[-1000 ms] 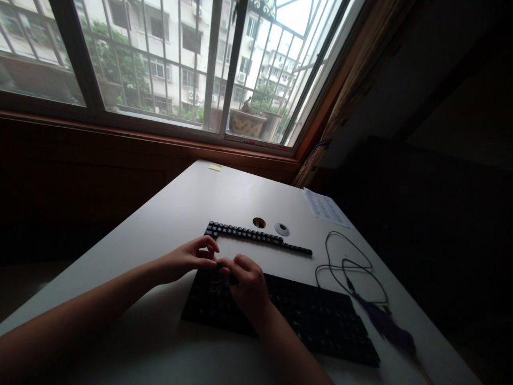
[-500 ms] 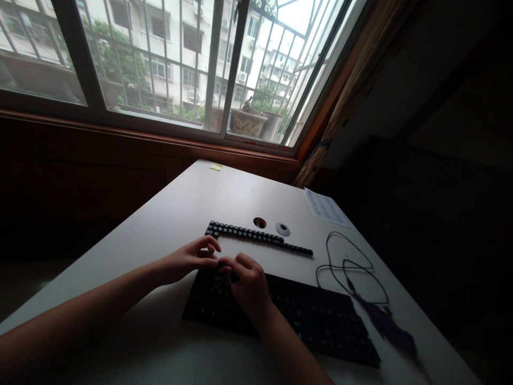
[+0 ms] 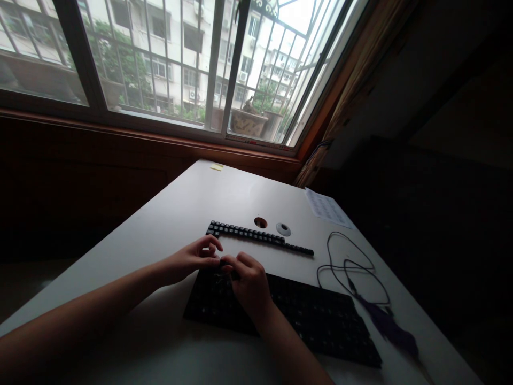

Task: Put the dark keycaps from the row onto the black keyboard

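Observation:
Above the left end of a black keyboard [image 3: 320,315], my two hands meet fingertip to fingertip. Between them sits a small dark keycap [image 3: 222,262], mostly covered by the fingers. My left hand [image 3: 200,255] pinches it with the thumb and a finger, its other fingers loosely curled. My right hand [image 3: 251,280] is closed, its thumb and index finger at the same keycap; something dark shows under its curled fingers, too dim to name. Just beyond the hands, loose black keycaps [image 3: 252,234] stand lined up in rows on the white table.
Behind the rows are a round cable hole [image 3: 260,222] and its grey cover [image 3: 283,229]. A looped black cable [image 3: 331,266] and a purple cloth-like item [image 3: 395,331] lie at the right. A printed sheet [image 3: 326,207] and a yellow note [image 3: 217,167] rest near the table's far edge.
The view has shifted very slightly. Both hands keep nearly the same pose, with the keycap still between their fingertips.

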`<action>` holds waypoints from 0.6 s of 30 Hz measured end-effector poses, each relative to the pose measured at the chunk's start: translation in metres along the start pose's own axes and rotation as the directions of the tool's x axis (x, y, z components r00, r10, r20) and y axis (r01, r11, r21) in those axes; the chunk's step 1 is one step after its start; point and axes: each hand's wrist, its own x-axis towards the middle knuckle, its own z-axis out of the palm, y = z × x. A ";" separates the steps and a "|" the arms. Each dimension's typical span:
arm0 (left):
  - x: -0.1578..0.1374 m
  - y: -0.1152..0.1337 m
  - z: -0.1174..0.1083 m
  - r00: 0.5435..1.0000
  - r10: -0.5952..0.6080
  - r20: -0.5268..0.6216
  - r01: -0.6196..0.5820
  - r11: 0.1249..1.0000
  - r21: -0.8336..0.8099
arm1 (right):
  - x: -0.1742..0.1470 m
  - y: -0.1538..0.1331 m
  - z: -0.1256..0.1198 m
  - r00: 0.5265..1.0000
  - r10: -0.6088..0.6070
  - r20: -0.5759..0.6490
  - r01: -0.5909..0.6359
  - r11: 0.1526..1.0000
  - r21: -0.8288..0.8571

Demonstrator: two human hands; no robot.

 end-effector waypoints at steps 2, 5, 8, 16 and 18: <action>0.001 -0.001 0.000 1.000 0.007 -0.006 -0.007 1.000 0.003 | 0.000 0.000 0.000 1.000 0.002 0.001 -0.002 1.000 0.001; 0.001 -0.002 -0.001 1.000 0.014 -0.010 -0.014 1.000 0.008 | 0.000 0.001 0.000 1.000 0.012 0.006 -0.012 1.000 0.006; 0.001 -0.002 -0.001 1.000 0.012 -0.008 -0.012 1.000 0.014 | 0.000 0.001 0.001 1.000 0.021 0.014 -0.021 1.000 0.009; 0.002 0.005 -0.003 1.000 -0.012 -0.023 0.013 0.997 0.075 | -0.001 0.003 0.003 0.997 0.070 0.012 -0.071 0.995 0.064; 0.002 0.010 -0.006 0.999 0.004 -0.051 0.002 0.994 0.108 | 0.002 0.002 0.000 0.993 0.117 -0.005 -0.115 0.986 0.121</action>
